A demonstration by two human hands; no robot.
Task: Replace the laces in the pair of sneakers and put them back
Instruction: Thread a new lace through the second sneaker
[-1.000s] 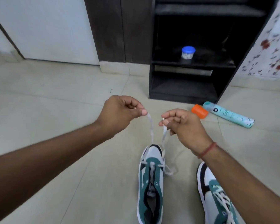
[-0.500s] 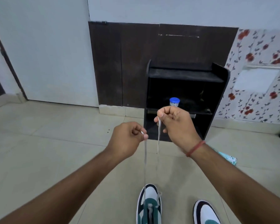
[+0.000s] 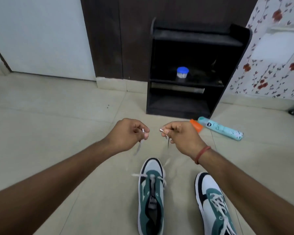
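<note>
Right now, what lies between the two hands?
In the head view only bare floor tile shows in the gap between the left hand and right hand; each pinches a lace end.

Both forearms are bare to the frame's lower edge, with no sleeve showing; the right wrist wears a thin red thread band (image 3: 202, 154), looped close around it; the left hand (image 3: 127, 133) and right hand (image 3: 182, 134) carry no rings or watch; fingernails are short.

Home interior indicated: tiled floor (image 3: 49, 126), floral wallpaper (image 3: 270, 73), black shoe shelf (image 3: 193, 41), white door (image 3: 41, 36), sneakers (image 3: 151, 197) placed on floor.
</note>
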